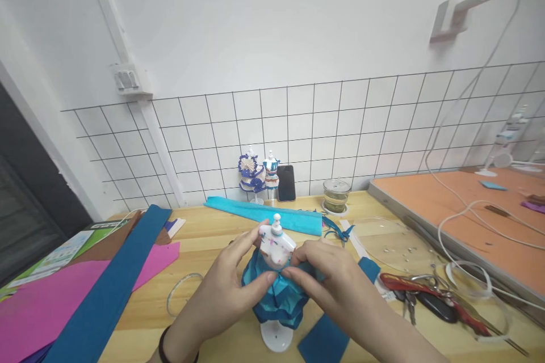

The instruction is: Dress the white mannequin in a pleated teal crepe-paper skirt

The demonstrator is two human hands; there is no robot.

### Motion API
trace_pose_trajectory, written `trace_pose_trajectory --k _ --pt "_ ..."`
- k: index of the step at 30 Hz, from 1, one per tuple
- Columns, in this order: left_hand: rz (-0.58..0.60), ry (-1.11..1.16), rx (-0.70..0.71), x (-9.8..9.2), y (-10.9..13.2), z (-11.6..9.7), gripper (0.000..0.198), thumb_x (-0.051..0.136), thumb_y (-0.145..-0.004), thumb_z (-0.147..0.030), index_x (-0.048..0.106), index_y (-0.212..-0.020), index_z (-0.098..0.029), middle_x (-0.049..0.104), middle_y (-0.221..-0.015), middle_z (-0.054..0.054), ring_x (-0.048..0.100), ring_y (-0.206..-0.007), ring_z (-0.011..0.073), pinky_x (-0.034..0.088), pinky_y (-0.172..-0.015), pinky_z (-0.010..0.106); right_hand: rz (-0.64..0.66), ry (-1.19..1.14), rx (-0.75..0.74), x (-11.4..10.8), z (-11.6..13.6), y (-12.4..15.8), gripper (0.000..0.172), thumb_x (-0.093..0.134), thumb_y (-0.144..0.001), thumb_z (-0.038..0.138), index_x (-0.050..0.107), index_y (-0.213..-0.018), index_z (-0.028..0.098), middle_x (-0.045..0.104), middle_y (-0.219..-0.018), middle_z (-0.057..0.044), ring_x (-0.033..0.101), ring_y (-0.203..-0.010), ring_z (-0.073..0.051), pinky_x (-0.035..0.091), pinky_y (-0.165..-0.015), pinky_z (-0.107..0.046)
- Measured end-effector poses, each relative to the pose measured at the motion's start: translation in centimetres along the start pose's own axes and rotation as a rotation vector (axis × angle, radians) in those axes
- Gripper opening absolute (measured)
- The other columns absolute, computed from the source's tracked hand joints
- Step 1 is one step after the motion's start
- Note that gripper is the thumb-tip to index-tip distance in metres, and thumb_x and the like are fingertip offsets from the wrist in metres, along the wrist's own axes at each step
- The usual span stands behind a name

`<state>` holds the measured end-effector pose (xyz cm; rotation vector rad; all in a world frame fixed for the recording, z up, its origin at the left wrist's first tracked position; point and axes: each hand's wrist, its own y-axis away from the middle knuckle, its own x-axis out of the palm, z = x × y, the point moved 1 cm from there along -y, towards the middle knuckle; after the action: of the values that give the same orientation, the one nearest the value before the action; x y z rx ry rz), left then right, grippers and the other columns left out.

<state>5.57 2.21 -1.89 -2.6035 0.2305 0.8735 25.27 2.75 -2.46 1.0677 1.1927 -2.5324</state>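
A small white mannequin (277, 248) with coloured specks stands upright on a round white base (276, 336) in front of me. Around its lower body sits a ruffled teal-blue paper skirt (279, 298). My left hand (232, 272) is closed on the skirt from the left, its thumb pressing the top front and its fingers behind the mannequin's shoulder. From the right, my right hand (326, 275) grips the skirt's waist between thumb and forefinger, the thumb tips close together. Its other fingers are partly hidden. A dark blue paper piece (324, 340) lies under my right forearm.
Behind are a turquoise paper strip (264, 215), two dressed mannequins (252, 176), a phone (286, 182) and a lidded glass cup (336, 195). Blue (106, 289) and pink paper (55, 295) lie left. Keys (409, 303), scissors and clear tape are right, beside an orange board (468, 198).
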Motion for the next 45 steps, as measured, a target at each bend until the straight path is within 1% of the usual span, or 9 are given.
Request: trace_pose_trajectory --k 7,13,16,19,22,26,31,36,45 --pt "-0.059 -0.011 -0.044 0.3 -0.3 -0.3 0.066 0.071 -0.071 -0.045 0.049 -0.132 -0.029 0.055 -0.134 0.004 0.05 -0.123 0.0293 0.043 -0.103 0.04 -0.024 -0.043 0.04 0.2 0.1 -0.1 0.016 0.057 -0.088 0.025 0.058 -0.072 0.021 0.064 -0.064 0.002 0.059 -0.06 -0.015 0.04 -0.056 -0.024" --pt "-0.052 0.104 -0.066 0.3 -0.5 -0.7 0.057 0.072 -0.072 -0.041 0.055 -0.124 -0.027 0.059 -0.13 0.005 0.052 -0.121 0.0286 0.041 -0.103 0.04 0.034 -0.057 0.044 0.0 0.5 0.0 0.013 0.061 -0.085 0.02 0.058 -0.073 0.02 0.064 -0.066 0.002 0.06 -0.063 -0.015 0.042 -0.058 -0.025" --pt "-0.038 0.117 -0.069 0.1 -0.5 -0.6 0.056 0.072 -0.072 -0.037 0.055 -0.125 -0.028 0.058 -0.131 0.004 0.048 -0.124 0.0283 0.04 -0.104 0.039 0.127 -0.103 0.075 -0.6 0.8 0.0 0.009 0.063 -0.084 0.015 0.059 -0.08 0.022 0.066 -0.074 0.003 0.062 -0.073 -0.015 0.045 -0.065 -0.025" --pt "-0.04 0.108 -0.077 0.0 -0.4 -0.4 0.058 0.071 -0.072 -0.03 0.053 -0.127 -0.029 0.057 -0.133 0.003 0.045 -0.127 0.0284 0.039 -0.105 0.039 0.145 -0.112 0.11 -1.4 1.0 0.1 0.018 0.068 -0.08 0.014 0.057 -0.091 0.023 0.066 -0.089 0.002 0.06 -0.084 -0.017 0.046 -0.072 -0.028" --pt "-0.055 0.116 -0.086 0.1 -0.4 -0.5 0.057 0.069 -0.073 -0.028 0.051 -0.127 -0.028 0.055 -0.134 0.002 0.046 -0.127 0.0271 0.037 -0.106 0.038 0.071 -0.053 -0.007 -2.1 1.6 0.2 0.016 0.064 -0.083 0.015 0.056 -0.095 0.023 0.062 -0.096 -0.002 0.055 -0.09 -0.02 0.044 -0.076 -0.033" --pt "-0.081 0.134 -0.106 0.2 -0.4 -0.8 0.054 0.067 -0.075 -0.029 0.051 -0.126 -0.026 0.057 -0.131 0.003 0.046 -0.126 0.0265 0.038 -0.106 0.037 -0.011 0.069 -0.227 -2.1 2.3 0.2 0.004 0.056 -0.088 0.017 0.058 -0.084 0.019 0.061 -0.091 -0.005 0.05 -0.086 -0.021 0.038 -0.076 -0.038" --pt "-0.096 0.139 -0.129 0.3 -0.4 -1.1 0.051 0.067 -0.074 -0.028 0.053 -0.123 -0.024 0.061 -0.124 0.004 0.05 -0.121 0.0256 0.042 -0.101 0.036 -0.099 0.233 -0.38 -0.5 2.4 0.2 0.02 0.043 -0.093 0.011 0.061 -0.086 0.016 0.061 -0.072 -0.003 0.048 -0.075 -0.02 0.032 -0.07 -0.037" --pt "-0.055 0.222 -0.102 0.2 -0.7 -1.4 0.044 0.066 -0.076 -0.025 0.057 -0.119 -0.023 0.065 -0.115 0.004 0.056 -0.112 0.0234 0.046 -0.096 0.034 -0.149 0.281 -0.469 -0.1 2.6 0.5 0.035 0.031 -0.096 0.01 0.06 -0.076 0.015 0.061 -0.069 -0.004 0.05 -0.07 -0.018 0.032 -0.069 -0.037" --pt "-0.085 0.327 -0.104 0.0 -0.9 -1.4 0.048 0.067 -0.076 -0.028 0.058 -0.123 -0.019 0.067 -0.117 0.006 0.058 -0.112 0.0253 0.045 -0.1 0.039 -0.104 0.353 -0.613 -0.1 2.9 0.5 0.038 0.029 -0.092 0.005 0.063 -0.079 0.014 0.06 -0.061 -0.004 0.044 -0.057 -0.016 0.036 -0.057 -0.033"
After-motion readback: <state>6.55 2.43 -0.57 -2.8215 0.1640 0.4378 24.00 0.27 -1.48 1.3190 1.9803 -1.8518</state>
